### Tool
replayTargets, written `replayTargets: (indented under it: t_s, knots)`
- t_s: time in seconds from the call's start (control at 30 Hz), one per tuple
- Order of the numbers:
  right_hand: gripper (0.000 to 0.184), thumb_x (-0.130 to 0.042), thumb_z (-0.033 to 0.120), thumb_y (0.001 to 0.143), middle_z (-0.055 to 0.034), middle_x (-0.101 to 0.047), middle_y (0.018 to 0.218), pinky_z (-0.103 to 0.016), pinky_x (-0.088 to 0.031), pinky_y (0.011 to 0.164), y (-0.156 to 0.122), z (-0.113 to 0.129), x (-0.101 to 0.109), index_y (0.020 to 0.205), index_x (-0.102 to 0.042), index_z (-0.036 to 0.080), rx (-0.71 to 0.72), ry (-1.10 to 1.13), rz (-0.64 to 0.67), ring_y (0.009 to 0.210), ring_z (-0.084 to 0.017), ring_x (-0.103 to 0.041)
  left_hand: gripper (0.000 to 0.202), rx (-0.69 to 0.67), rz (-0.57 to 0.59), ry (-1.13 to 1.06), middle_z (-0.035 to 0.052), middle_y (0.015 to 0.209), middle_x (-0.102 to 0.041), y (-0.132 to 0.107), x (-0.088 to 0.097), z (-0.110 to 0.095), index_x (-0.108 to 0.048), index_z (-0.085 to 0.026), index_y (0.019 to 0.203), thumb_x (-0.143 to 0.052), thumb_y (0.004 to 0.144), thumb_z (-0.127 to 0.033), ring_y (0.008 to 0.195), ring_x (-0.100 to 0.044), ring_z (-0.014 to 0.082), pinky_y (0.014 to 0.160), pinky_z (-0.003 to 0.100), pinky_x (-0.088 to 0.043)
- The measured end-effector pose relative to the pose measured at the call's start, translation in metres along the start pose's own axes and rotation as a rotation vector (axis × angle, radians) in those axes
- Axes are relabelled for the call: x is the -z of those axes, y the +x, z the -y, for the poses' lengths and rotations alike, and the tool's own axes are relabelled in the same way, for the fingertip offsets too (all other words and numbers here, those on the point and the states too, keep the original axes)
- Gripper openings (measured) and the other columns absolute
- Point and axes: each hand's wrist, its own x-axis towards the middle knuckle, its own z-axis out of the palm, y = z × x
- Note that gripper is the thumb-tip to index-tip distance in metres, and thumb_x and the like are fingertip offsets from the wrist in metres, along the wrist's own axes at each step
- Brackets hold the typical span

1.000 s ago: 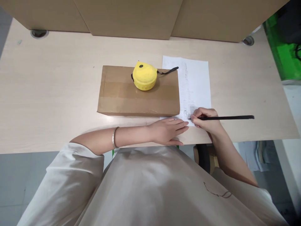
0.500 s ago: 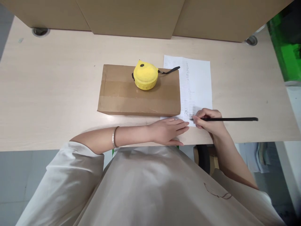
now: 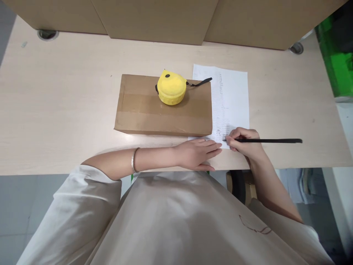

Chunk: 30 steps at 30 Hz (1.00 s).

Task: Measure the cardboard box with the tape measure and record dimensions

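The black pen [image 3: 275, 140] lies nearly level across the right hand [image 3: 246, 141], whose fingers are pinched around it close to the tip, and that tip is down at the bottom of the sheet of paper [image 3: 234, 99], close to the counter's [image 3: 55, 110] near edge, right of the middle. Compared with a second ago, pen and hand have slid slightly rightward over the page; in the last half second they have barely stirred. I'd judge the pen work is going on in the same low part of the sheet, a small step along rather than a fresh start. The marks there are too small for me to read. The left hand [image 3: 197, 154] holds nothing: it is laid flat, palm down, its fingertips on the sheet's bottom margin, and it hasn't shifted, so it seems to be steadying the page. Just beyond it a cardboard box [image 3: 138, 117] covers the sheet's left side from my sight, perhaps resting on it. On the box sits a yellow tape measure [image 3: 171, 88], undisturbed, its black strap [image 3: 202, 82] pointing toward the counter's right edge. Brown panels [image 3: 154, 22] stand along the far edge.
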Motion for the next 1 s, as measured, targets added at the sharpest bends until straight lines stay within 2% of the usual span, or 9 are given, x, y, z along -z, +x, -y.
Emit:
replayTargets:
  t_s: [0.1,0.27,0.47,0.67,0.8,1.0]
  knots:
    - [0.042,-0.086,0.027,0.082,0.0016,-0.058,0.048,-0.028,-0.037,0.047,-0.0012,-0.0015,0.0005,0.057,-0.052,0.023,0.01,-0.009,-0.004,0.043,-0.012,-0.048,0.075,0.004,-0.013,-0.029,0.0248,0.166,-0.059,0.0001,0.0001,-0.0003,-0.057,-0.003,0.16,-0.048,0.114,-0.061,0.156,-0.055,0.0333,0.123,0.043,-0.046]
    - [0.041,-0.085,0.025,0.083,0.0021,-0.058,0.049,-0.028,-0.037,0.048,-0.0019,-0.0033,0.0015,0.058,-0.053,0.023,0.02,-0.012,0.009,0.044,-0.012,-0.048,0.079,0.005,0.046,0.018,0.0221,0.169,-0.057,0.0007,0.0011,-0.0007,-0.052,-0.002,0.164,-0.036,0.116,-0.062,0.158,-0.052,0.032,0.126,0.041,-0.042]
    - [0.045,-0.088,0.03,0.083,0.0017,-0.056,0.049,-0.028,-0.035,0.046,-0.0013,-0.0056,0.0017,0.056,-0.052,0.023,0.004,-0.021,0.007,0.043,-0.012,-0.046,0.076,0.008,-0.005,-0.026,0.0233,0.165,-0.06,-0.0002,-0.0018,0.0001,-0.056,-0.005,0.161,-0.044,0.114,-0.063,0.156,-0.054,0.0324,0.124,0.042,-0.044]
    - [0.043,-0.086,0.024,0.081,0.0023,-0.055,0.049,-0.028,-0.034,0.046,-0.0019,-0.0059,0.0018,0.056,-0.051,0.023,0.0,-0.018,-0.004,0.043,-0.011,-0.046,0.076,0.001,0.002,-0.019,0.024,0.166,-0.059,0.0001,-0.0017,-0.0001,-0.055,-0.001,0.161,-0.042,0.115,-0.061,0.157,-0.053,0.0326,0.125,0.042,-0.044]
    - [0.043,-0.088,0.029,0.081,0.0021,-0.056,0.049,-0.028,-0.035,0.045,-0.0016,-0.0042,0.0014,0.057,-0.052,0.024,-0.013,-0.026,-0.014,0.043,-0.012,-0.047,0.074,0.007,-0.01,-0.052,0.0241,0.166,-0.059,0.0001,-0.0012,0.0001,-0.057,-0.005,0.161,-0.048,0.114,-0.061,0.155,-0.054,0.0332,0.122,0.043,-0.047]
    - [0.051,-0.089,0.038,0.082,0.0013,-0.053,0.048,-0.03,-0.033,0.045,-0.001,-0.0054,0.0013,0.056,-0.048,0.025,0.007,-0.045,-0.029,0.045,-0.014,-0.044,0.076,0.009,0.032,-0.002,0.0212,0.169,-0.057,0.0008,0.0011,-0.001,-0.055,-0.004,0.162,-0.04,0.115,-0.063,0.157,-0.053,0.0316,0.126,0.04,-0.042]
